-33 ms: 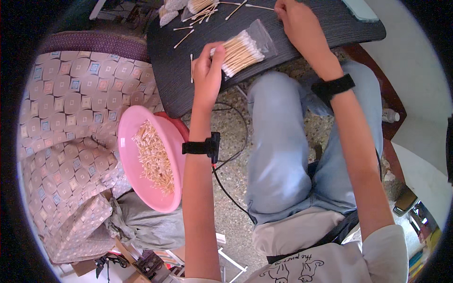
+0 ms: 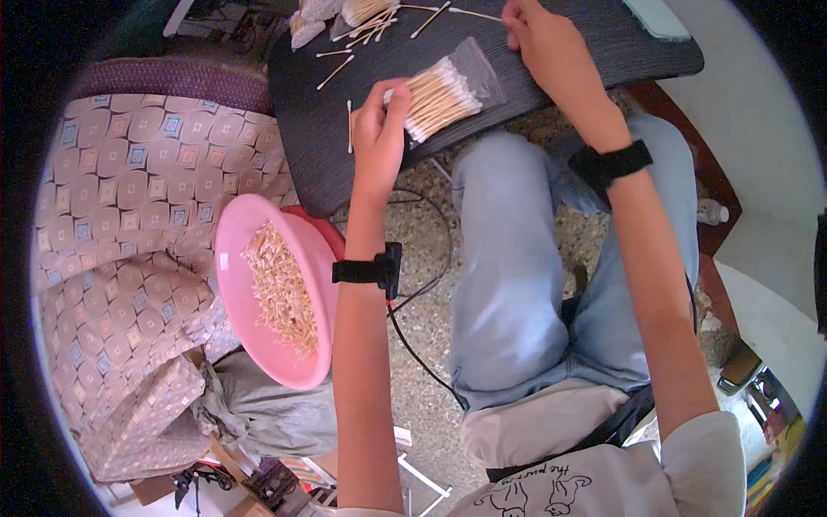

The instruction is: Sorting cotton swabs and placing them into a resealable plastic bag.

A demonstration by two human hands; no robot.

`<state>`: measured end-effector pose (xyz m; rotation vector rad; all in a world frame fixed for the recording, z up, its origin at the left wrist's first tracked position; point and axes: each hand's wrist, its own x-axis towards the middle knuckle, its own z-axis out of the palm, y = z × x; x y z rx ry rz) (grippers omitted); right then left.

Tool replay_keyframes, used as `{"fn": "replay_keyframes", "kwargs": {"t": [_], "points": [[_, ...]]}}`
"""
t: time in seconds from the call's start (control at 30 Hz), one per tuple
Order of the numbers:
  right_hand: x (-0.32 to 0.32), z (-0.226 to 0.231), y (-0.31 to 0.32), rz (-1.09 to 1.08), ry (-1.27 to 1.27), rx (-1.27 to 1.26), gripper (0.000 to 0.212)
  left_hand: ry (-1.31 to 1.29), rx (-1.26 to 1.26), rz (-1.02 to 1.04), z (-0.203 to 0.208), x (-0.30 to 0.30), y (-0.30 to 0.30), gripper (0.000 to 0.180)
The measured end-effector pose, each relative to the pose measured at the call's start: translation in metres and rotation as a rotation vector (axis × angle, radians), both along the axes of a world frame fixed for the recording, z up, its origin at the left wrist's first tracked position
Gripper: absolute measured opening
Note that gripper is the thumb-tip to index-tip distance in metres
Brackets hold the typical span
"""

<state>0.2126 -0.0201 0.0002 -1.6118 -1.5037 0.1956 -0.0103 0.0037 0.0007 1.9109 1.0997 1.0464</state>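
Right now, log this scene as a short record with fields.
left hand: left hand grips the open end of a clear bag of cotton swabs
right hand: right hand pinches a single swab on the dark board
loose items: swabs scattered on the board
beside left arm: pink bowl holding pale sticks
wrists: black bands on both

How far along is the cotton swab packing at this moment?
Partly done. The clear bag already holds a thick bundle of swabs, steadied by the left hand. In hand: the right hand picks up a loose swab. Left: several loose swabs on the dark board and a small pile at its far edge.
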Motion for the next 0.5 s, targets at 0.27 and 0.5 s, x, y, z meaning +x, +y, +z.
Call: {"fn": "replay_keyframes", "kwargs": {"t": [0.27,0.5], "points": [[0.035,0.016,-0.027,0.426,0.228,-0.258,0.021,0.028,-0.015,0.008,0.002,0.000,-0.001,0.029],[0.053,0.024,-0.034,0.573,0.340,-0.478,0.020,0.030,-0.013,0.013,0.003,0.001,-0.002,0.030]]}}
